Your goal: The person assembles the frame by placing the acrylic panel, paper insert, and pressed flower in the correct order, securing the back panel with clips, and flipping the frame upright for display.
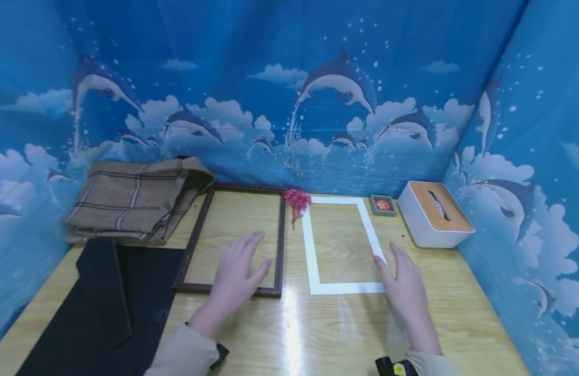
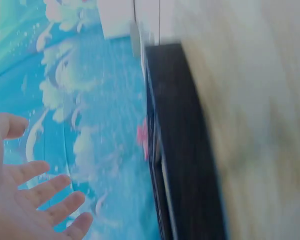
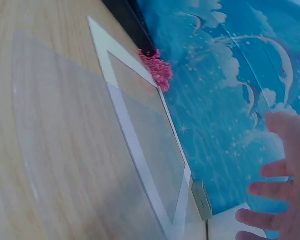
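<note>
My left hand (image 1: 235,271) hovers over the lower part of a dark picture frame (image 1: 281,235), fingers spread and holding nothing. In the left wrist view the frame's dark edge (image 2: 185,150) runs beside that hand. To the right lies a white mat border (image 1: 346,288). My right hand (image 1: 404,284) is by its lower right corner, fingers loosely extended, with nothing in them; whether it touches the mat cannot be told. A clear sheet (image 3: 65,130) lies partly over the mat in the right wrist view. Pink dried flowers (image 1: 297,199) sit between frame and mat.
A black backing board (image 1: 150,292) with its stand flap (image 1: 108,292) lies at the left, below a folded plaid cloth (image 1: 129,198). At the back right are a small green-edged box (image 1: 382,205) and a tissue box (image 1: 432,214). A dolphin-print curtain (image 1: 252,104) surrounds the table.
</note>
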Demonstrator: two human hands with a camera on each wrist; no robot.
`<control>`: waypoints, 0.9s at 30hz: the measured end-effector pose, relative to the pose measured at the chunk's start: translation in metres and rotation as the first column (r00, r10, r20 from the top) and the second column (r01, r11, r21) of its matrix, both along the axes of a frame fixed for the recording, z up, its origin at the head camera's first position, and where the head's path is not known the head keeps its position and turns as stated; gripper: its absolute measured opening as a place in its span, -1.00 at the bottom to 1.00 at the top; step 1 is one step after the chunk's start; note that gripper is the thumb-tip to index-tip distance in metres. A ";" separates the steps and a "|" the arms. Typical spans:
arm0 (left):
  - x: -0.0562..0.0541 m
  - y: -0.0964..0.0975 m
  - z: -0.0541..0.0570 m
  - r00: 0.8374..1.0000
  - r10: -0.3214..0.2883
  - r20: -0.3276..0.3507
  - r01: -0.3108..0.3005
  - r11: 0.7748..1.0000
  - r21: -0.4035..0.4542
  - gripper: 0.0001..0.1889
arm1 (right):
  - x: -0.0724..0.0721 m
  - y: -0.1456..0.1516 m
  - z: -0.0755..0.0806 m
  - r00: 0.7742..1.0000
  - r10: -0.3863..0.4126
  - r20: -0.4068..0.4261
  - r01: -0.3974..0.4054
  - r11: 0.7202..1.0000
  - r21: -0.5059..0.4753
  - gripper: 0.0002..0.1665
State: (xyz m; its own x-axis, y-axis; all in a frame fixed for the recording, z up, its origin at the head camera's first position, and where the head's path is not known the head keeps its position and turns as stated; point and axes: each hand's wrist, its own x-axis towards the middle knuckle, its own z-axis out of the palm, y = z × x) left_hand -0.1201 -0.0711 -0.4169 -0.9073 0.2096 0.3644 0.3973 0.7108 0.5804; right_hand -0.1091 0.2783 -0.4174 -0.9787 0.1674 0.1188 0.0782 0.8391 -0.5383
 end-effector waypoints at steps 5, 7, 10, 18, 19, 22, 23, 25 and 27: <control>0.011 0.028 -0.009 0.995 -0.067 0.067 0.055 0.984 0.169 -0.43 | 0.008 0.010 -0.005 0.994 -0.102 0.041 0.106 0.986 -0.128 -0.21; 0.016 0.039 -0.012 0.983 -0.138 0.117 0.100 0.953 0.285 -0.46 | 0.012 0.018 -0.007 0.991 -0.124 0.050 0.130 0.979 -0.156 -0.28; 0.023 0.057 -0.017 0.943 -0.263 0.202 0.148 0.878 0.455 -0.50 | 0.018 0.031 -0.010 0.986 -0.148 0.075 0.160 0.971 -0.175 -0.34; 0.034 0.097 -0.027 0.764 -0.495 0.414 -0.031 0.613 0.790 -0.55 | 0.026 0.060 -0.017 0.950 -0.198 0.241 0.253 0.942 -0.222 -0.30; 0.034 0.101 -0.028 0.737 -0.518 0.433 -0.070 0.580 0.812 -0.53 | 0.026 0.062 -0.017 0.946 -0.201 0.255 0.259 0.940 -0.220 -0.29; 0.032 0.108 -0.032 0.668 -0.596 0.446 -0.171 0.460 0.871 -0.47 | 0.026 0.066 -0.017 0.930 -0.218 0.297 0.284 0.938 -0.199 -0.25; 0.032 0.110 -0.034 0.647 -0.617 0.448 -0.205 0.425 0.882 -0.44 | 0.026 0.067 -0.017 0.923 -0.226 0.312 0.295 0.935 -0.196 -0.24; 0.030 0.112 -0.037 0.615 -0.657 0.436 -0.256 0.356 0.899 -0.40 | 0.025 0.070 -0.017 0.910 -0.236 0.340 0.310 0.933 -0.184 -0.21; 0.028 0.114 -0.041 0.580 -0.688 0.436 -0.302 0.315 0.900 -0.36 | 0.025 0.072 -0.018 0.896 -0.237 0.375 0.319 0.931 -0.175 -0.17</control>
State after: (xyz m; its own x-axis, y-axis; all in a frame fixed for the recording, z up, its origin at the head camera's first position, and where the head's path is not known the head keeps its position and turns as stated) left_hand -0.0923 0.0430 -0.4580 -0.8655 0.4520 -0.2157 -0.4228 -0.4285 0.7986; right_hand -0.0840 0.3504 -0.4354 -0.8603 0.4204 -0.2883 0.5036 0.6139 -0.6079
